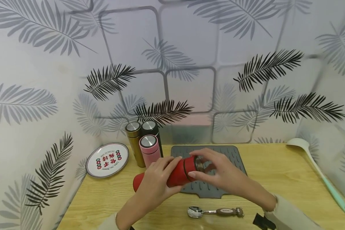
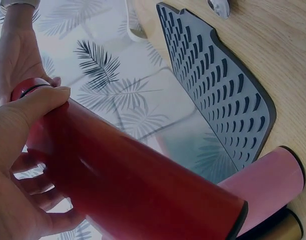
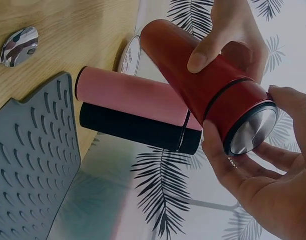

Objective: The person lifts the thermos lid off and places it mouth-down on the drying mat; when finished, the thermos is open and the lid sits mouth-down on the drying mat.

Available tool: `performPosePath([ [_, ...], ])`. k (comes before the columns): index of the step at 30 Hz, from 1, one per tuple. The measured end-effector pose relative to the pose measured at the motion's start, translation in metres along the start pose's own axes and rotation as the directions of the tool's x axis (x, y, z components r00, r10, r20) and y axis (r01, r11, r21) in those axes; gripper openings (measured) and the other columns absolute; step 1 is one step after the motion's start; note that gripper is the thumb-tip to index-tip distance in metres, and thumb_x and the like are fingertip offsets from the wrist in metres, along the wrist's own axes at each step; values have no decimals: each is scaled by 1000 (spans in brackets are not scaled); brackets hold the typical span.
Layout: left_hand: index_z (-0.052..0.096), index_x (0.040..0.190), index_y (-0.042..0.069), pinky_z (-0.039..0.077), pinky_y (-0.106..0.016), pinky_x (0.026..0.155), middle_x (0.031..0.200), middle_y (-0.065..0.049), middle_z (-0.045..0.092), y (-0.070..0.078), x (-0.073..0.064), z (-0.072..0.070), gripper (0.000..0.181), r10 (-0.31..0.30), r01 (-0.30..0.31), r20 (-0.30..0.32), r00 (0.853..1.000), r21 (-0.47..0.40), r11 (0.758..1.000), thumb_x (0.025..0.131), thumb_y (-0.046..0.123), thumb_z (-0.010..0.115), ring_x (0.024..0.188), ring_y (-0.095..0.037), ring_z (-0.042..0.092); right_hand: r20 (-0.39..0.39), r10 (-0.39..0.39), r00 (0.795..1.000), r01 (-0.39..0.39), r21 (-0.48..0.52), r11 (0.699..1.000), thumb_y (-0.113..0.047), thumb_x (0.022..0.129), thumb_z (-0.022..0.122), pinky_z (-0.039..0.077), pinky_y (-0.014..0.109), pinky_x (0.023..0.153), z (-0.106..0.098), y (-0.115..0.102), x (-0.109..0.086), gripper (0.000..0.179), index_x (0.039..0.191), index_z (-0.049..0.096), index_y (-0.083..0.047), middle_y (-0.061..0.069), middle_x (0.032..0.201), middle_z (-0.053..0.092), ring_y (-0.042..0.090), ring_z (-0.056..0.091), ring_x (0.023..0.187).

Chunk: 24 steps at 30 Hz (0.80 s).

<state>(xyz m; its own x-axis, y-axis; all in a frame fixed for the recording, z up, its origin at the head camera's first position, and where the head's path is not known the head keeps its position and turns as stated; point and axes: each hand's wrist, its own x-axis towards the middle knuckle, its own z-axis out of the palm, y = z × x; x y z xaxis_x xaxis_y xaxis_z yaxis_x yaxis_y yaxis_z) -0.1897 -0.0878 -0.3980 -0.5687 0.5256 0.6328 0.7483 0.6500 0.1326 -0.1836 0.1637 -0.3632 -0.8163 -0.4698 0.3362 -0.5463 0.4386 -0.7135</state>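
Note:
A red thermos flask (image 1: 176, 174) lies tilted in the air between both hands, its silver-topped lid (image 3: 245, 112) toward the right. Around its body curls my left hand (image 1: 158, 177), thumb along the side. With fingers and thumb my right hand (image 1: 219, 172) grips the lid's rim; in the right wrist view the lid sits on the body with a dark ring between them. The left wrist view shows the flask's body (image 2: 137, 170) and dark-edged base up close. Behind it stand a pink thermos (image 1: 150, 153), a gold thermos (image 1: 135, 147) and a black thermos (image 1: 150, 126).
A grey ridged drying mat (image 1: 210, 188) lies behind the hands. In front is a spoon (image 1: 195, 212) with a brown handle. A white plate (image 1: 115, 159) with red characters leans at the left. A ladle (image 1: 319, 169) with a green handle rests at the right against the wall.

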Motion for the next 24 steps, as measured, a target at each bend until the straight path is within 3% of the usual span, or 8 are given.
performPosePath([
  [10, 67, 136, 11, 62, -41, 87, 122, -7, 69, 1, 2, 0, 76, -5, 5, 13, 1000, -38, 999, 70, 31, 99, 107, -22, 66, 74, -138, 988, 135, 41, 990, -16, 93, 81, 62, 33, 89, -7, 3, -2, 56, 144, 58, -16, 6, 142, 61, 16, 69, 110],
  [14, 67, 135, 9, 62, -41, 87, 121, -7, 69, 2, 2, 2, 75, -9, 9, 13, 1000, -59, 998, 70, 31, 99, 107, -21, 67, 106, -217, 970, 220, -17, 975, -8, 91, 82, 60, 35, 95, -11, 5, -5, 58, 143, 58, -16, 5, 148, 57, 17, 63, 123],
  [17, 67, 135, 9, 62, -40, 86, 121, -7, 69, 3, 3, 2, 75, -13, 14, 13, 1000, -68, 998, 70, 31, 99, 107, -21, 67, 118, -236, 965, 241, -36, 970, -9, 91, 82, 58, 38, 101, -11, 6, -7, 61, 145, 56, -20, 3, 152, 54, 20, 56, 135],
  [20, 66, 136, 10, 62, -40, 87, 121, -7, 69, 4, 3, 2, 76, -16, 18, 14, 1000, -75, 997, 71, 31, 99, 107, -21, 67, 84, -217, 973, 222, -64, 973, -19, 90, 85, 56, 44, 103, -10, 5, -9, 69, 151, 51, -23, 1, 155, 51, 22, 54, 137],
  [24, 66, 137, 11, 62, -40, 88, 121, -7, 69, 6, 4, 2, 75, -17, 18, 18, 1000, -80, 997, 72, 31, 98, 109, -22, 67, -36, -162, 986, 157, -119, 980, -28, 91, 84, 60, 40, 95, -8, 1, -10, 74, 154, 45, -23, 2, 152, 52, 19, 64, 121],
])
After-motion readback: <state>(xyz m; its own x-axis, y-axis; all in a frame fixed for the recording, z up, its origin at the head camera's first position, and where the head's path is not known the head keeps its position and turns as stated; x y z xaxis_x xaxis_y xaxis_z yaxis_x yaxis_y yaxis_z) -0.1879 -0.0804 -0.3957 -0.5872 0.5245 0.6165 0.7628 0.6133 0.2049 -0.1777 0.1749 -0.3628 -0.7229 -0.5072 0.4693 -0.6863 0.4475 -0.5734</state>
